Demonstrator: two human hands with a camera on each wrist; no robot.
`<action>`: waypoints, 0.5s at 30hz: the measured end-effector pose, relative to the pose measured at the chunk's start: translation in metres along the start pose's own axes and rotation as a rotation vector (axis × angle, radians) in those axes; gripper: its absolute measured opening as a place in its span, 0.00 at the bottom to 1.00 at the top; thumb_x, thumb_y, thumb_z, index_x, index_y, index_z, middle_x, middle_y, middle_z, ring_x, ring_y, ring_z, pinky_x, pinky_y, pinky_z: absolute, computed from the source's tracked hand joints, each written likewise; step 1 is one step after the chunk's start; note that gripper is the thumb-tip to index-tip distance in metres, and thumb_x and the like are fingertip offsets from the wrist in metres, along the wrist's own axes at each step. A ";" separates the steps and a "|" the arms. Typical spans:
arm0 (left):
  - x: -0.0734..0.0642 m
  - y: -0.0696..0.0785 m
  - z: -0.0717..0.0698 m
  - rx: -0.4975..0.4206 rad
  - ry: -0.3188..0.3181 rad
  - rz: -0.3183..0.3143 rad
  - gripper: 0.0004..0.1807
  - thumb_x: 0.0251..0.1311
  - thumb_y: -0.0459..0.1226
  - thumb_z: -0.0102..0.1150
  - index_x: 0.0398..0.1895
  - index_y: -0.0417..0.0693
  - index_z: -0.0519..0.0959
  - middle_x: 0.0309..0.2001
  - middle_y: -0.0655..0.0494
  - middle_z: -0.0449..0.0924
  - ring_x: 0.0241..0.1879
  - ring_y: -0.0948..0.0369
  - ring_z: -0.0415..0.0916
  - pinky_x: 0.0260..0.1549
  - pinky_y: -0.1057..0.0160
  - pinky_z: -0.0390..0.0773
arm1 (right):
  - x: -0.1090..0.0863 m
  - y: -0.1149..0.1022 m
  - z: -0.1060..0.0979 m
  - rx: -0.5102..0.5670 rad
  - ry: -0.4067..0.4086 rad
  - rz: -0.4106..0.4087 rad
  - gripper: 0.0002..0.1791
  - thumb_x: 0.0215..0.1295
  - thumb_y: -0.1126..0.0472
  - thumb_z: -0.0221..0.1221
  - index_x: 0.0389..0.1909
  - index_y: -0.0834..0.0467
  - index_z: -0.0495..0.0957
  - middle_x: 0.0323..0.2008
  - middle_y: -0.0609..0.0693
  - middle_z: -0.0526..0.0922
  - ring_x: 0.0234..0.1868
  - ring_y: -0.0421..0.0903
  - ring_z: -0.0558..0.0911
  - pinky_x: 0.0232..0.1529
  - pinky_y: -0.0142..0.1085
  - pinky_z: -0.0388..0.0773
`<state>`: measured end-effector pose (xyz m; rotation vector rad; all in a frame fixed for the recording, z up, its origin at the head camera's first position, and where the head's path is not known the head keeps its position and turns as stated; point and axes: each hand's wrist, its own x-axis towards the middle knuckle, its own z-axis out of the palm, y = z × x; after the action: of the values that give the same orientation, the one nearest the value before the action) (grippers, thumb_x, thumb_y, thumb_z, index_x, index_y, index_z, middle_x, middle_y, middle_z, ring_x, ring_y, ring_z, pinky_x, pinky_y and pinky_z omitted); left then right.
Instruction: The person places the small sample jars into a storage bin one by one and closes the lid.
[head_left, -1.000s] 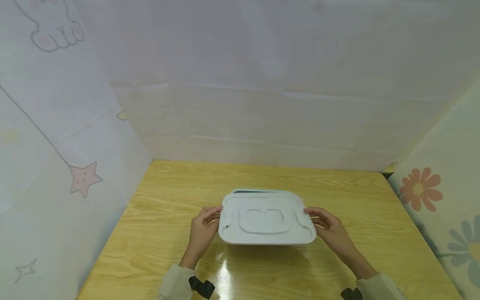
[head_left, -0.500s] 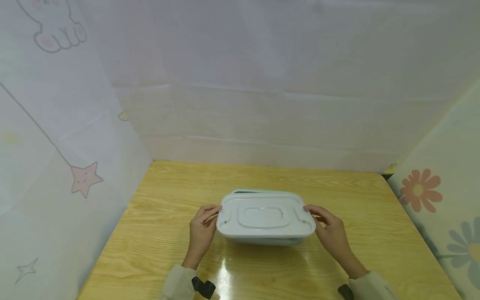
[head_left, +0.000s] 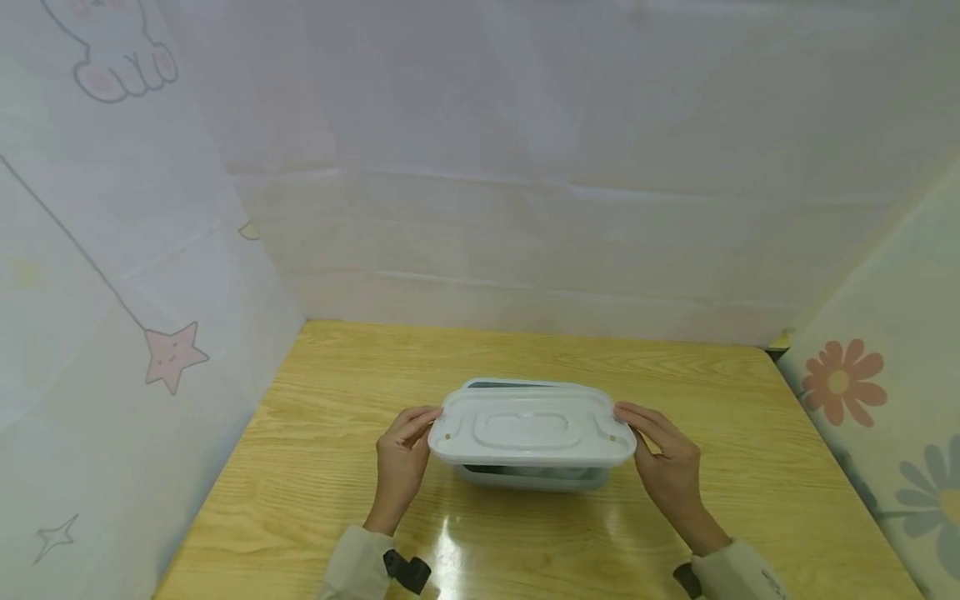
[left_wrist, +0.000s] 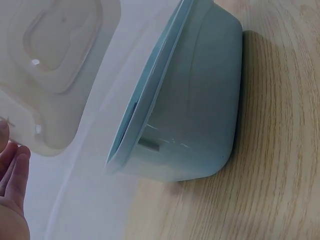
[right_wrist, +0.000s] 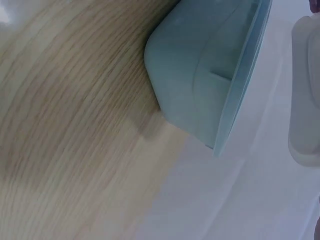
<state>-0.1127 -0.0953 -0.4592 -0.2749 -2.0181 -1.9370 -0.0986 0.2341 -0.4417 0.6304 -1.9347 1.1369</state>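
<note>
Between both hands a white lid is held in the air over a light blue plastic box. The left hand pinches the lid's left end, and the right hand pinches its right end. In the left wrist view the lid is clear of the box, with a gap between them. The right wrist view has the box on the tabletop and part of the lid apart from its rim. The lid covers most of the box's opening; the contents cannot be made out.
The box stands on a wood-grain table. Pale printed sheets hang behind the table and on both sides, with a pink star at left and a red flower at right.
The lid's near edge has risen and moved away from the camera, so the box's front rim shows below it. Both hands have kept their hold on the lid's ends.
</note>
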 end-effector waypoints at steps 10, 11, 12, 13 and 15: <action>0.008 0.002 0.005 0.026 0.030 0.041 0.09 0.57 0.23 0.59 0.41 0.29 0.82 0.41 0.45 0.81 0.44 0.73 0.77 0.47 0.73 0.78 | 0.005 -0.002 0.003 0.209 0.083 0.112 0.11 0.53 0.87 0.55 0.38 0.79 0.78 0.44 0.49 0.84 0.47 0.35 0.82 0.47 0.23 0.77; 0.009 0.002 0.006 0.014 0.039 0.036 0.09 0.56 0.23 0.59 0.41 0.29 0.82 0.40 0.48 0.81 0.43 0.73 0.78 0.46 0.73 0.78 | 0.006 -0.003 0.004 0.203 0.093 0.140 0.12 0.52 0.87 0.54 0.38 0.79 0.78 0.43 0.46 0.84 0.46 0.34 0.83 0.45 0.23 0.78; 0.010 0.003 0.007 0.006 0.047 0.031 0.09 0.56 0.23 0.60 0.40 0.28 0.82 0.40 0.53 0.81 0.43 0.73 0.78 0.45 0.73 0.79 | 0.008 -0.003 0.005 0.203 0.101 0.165 0.13 0.51 0.88 0.54 0.37 0.79 0.78 0.42 0.44 0.84 0.44 0.33 0.83 0.44 0.22 0.78; 0.012 0.003 0.009 -0.003 0.054 0.024 0.09 0.55 0.24 0.60 0.40 0.28 0.82 0.39 0.57 0.81 0.42 0.73 0.78 0.44 0.72 0.79 | 0.009 -0.004 0.005 0.203 0.109 0.189 0.13 0.49 0.89 0.54 0.37 0.79 0.78 0.41 0.43 0.84 0.43 0.33 0.83 0.42 0.21 0.78; 0.014 0.005 0.011 -0.016 0.067 0.007 0.10 0.55 0.25 0.62 0.40 0.28 0.82 0.38 0.64 0.81 0.41 0.73 0.78 0.42 0.72 0.80 | 0.011 -0.006 0.006 0.199 0.118 0.230 0.14 0.48 0.90 0.55 0.37 0.79 0.77 0.40 0.40 0.84 0.42 0.33 0.83 0.41 0.22 0.79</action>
<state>-0.1250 -0.0850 -0.4500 -0.2174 -1.9582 -1.9324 -0.1026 0.2261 -0.4315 0.4409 -1.8417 1.4898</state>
